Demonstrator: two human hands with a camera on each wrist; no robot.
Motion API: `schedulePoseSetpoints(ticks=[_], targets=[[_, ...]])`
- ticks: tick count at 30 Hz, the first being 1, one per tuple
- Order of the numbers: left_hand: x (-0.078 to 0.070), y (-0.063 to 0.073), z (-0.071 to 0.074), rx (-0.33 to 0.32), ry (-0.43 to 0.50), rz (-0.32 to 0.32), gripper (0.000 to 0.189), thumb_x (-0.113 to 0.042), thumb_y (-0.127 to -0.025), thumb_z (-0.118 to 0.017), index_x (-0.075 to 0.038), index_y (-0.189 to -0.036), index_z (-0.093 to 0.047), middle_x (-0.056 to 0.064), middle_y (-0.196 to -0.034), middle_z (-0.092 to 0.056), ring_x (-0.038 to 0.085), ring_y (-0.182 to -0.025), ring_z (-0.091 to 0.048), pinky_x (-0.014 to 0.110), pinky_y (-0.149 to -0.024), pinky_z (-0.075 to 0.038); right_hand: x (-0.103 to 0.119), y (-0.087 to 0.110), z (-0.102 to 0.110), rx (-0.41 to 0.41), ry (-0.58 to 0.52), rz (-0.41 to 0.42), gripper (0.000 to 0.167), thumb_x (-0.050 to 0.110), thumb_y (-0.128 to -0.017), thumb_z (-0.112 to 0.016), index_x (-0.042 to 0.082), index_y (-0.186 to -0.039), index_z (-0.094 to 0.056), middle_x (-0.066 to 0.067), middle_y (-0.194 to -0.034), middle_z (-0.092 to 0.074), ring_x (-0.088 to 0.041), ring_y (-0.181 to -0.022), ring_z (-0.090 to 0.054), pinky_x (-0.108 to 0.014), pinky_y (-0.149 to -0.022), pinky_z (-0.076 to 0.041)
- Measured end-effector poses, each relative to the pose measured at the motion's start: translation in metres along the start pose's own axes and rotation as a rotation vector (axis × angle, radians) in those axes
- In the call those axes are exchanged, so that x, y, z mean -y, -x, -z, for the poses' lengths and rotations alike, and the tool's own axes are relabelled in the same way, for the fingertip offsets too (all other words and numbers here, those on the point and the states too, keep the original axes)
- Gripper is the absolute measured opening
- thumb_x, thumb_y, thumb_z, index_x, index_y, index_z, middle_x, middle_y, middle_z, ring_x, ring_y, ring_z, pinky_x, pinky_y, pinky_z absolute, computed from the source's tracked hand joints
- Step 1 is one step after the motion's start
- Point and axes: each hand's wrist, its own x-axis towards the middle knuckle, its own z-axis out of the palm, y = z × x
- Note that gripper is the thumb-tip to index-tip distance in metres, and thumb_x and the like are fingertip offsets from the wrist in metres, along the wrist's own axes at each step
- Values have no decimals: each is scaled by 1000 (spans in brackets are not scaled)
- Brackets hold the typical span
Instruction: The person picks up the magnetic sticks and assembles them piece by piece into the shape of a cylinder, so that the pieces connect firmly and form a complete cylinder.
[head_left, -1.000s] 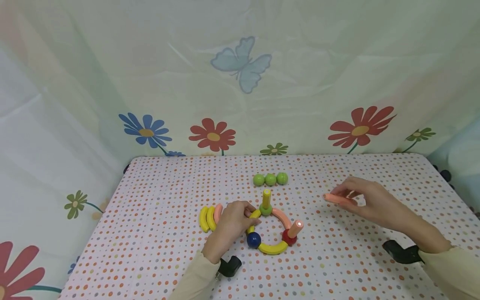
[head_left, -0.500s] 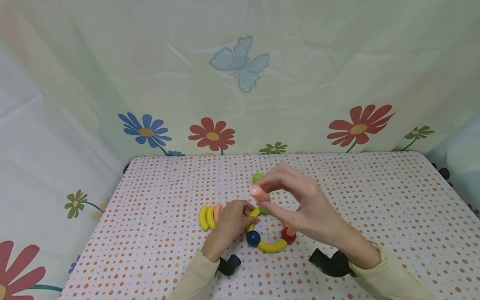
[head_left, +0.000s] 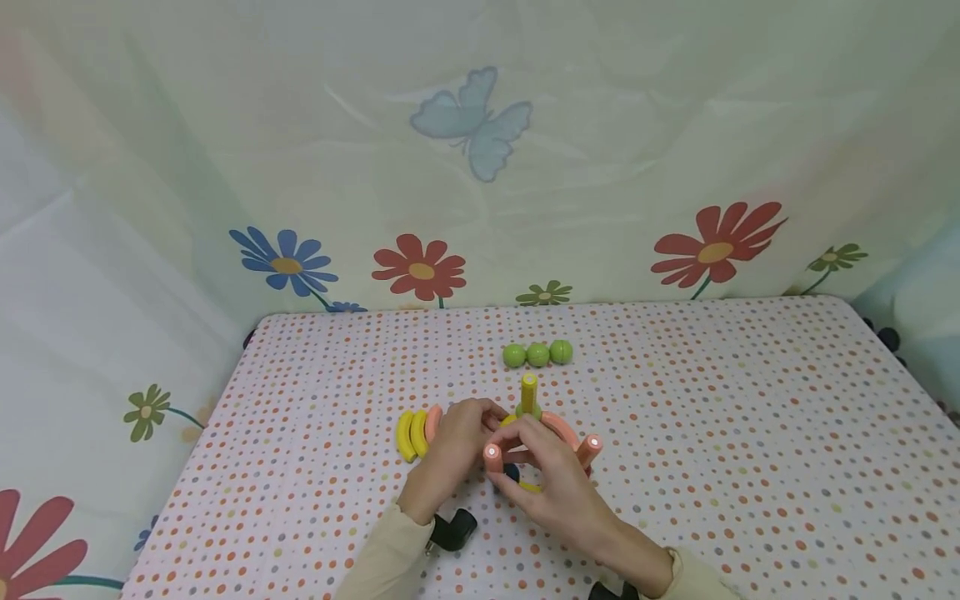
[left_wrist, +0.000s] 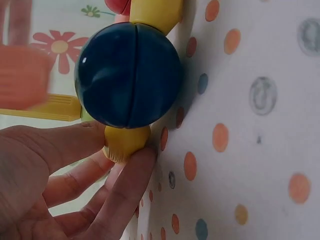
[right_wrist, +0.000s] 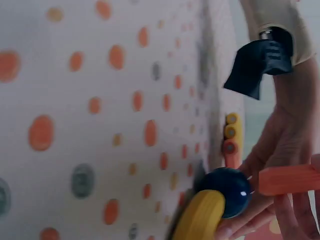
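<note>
A ring of curved rods and balls lies on the table, partly hidden behind my hands. My left hand [head_left: 455, 442] pinches a yellow curved rod [left_wrist: 125, 142] of that ring, right beside the blue ball [left_wrist: 127, 75]. Between thumb and fingers, my right hand [head_left: 551, 479] holds an orange stick [head_left: 492, 457] upright, its lower end close to the blue ball. A yellow stick [head_left: 529, 396] stands on the ring's far side; another orange stick [head_left: 589, 450] stands at its right. An orange curved rod [head_left: 561, 427] runs between those two. Another yellow curved rod [right_wrist: 200, 217] meets the blue ball in front.
Three green balls [head_left: 537, 354] sit in a row behind the ring. Left of my left hand lie two yellow curved rods [head_left: 411, 435] and an orange one [head_left: 432, 422]. The dotted tablecloth [head_left: 720, 400] ends at a flowered backdrop [head_left: 600, 150].
My right hand has swung left from the table's right side to above the blue ball, turning the orange stick from lying flat to upright. My left hand keeps its place on the ring.
</note>
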Motion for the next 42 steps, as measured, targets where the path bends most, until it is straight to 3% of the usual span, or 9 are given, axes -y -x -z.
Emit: schedulePoseSetpoints(ticks=[7,13,19,25,28,31,34,38,42], targets=[[1,-1,-1,-2,-13,3,20,-4,-91,-76,2,-110,-75,2,-86,-68,13,-80,-59,27,-73,-51,-6,3,-3,-28,105,-115,43,-15,-82,-81,13,-109,-63,6,-110,-62,-14,-104,-65,-31,-85,-60],[3,-3,-2,-4,5,15,22,-9,-88,-80,0,-107,-76,0,-84,-68,12,-78,-58,26,-71,-49,-7,4,-2,-49,116,-107,44,-17,-78,-83,10,-106,-62,3,-107,-63,-16,-102,-66,-31,-82,-61],[3,-3,-1,3,0,23,20,-7,-87,-80,-1,-106,-76,-1,-83,-67,12,-77,-57,26,-70,-48,11,3,3,-47,177,-53,51,-9,-82,-84,7,-123,-59,-1,-123,-63,-18,-113,-64,-31,-92,-58],[2,-3,0,13,23,52,26,-13,-87,-87,-1,-108,-76,0,-87,-67,11,-74,-57,24,-67,-47,60,-17,40,-61,162,19,45,-4,-91,-77,12,-129,-59,1,-128,-57,-16,-119,-58,-29,-97,-55],[1,-2,-1,15,55,71,29,-15,-86,-89,-2,-108,-76,0,-90,-68,10,-73,-57,23,-66,-47,67,-38,73,-55,127,37,38,-10,-90,-74,7,-123,-63,-3,-124,-60,-16,-116,-59,-25,-97,-54],[1,-1,0,14,63,87,30,-15,-84,-90,-2,-108,-76,1,-92,-68,11,-73,-57,23,-66,-47,50,-59,101,5,135,47,36,-13,-88,-76,4,-118,-67,-7,-119,-64,-18,-112,-61,-22,-95,-54],[1,0,2,13,56,101,29,-16,-85,-89,-2,-107,-76,1,-91,-66,12,-74,-56,24,-65,-46,19,-72,112,166,137,-20,37,-7,-87,-80,4,-120,-68,-6,-120,-65,-23,-113,-63,-30,-97,-55],[2,-1,3,18,56,91,29,-16,-85,-89,-2,-106,-76,0,-88,-64,13,-76,-55,23,-66,-45,-19,-72,104,353,131,-142,42,6,-90,-83,4,-128,-67,-9,-128,-65,-30,-118,-64,-48,-101,-54],[3,-3,0,19,48,59,30,-15,-84,-89,0,-106,-75,-1,-85,-64,12,-76,-56,24,-67,-46,-39,-67,89,355,104,-160,38,0,-90,-80,0,-126,-68,-16,-123,-66,-31,-113,-66,-52,-99,-55]])
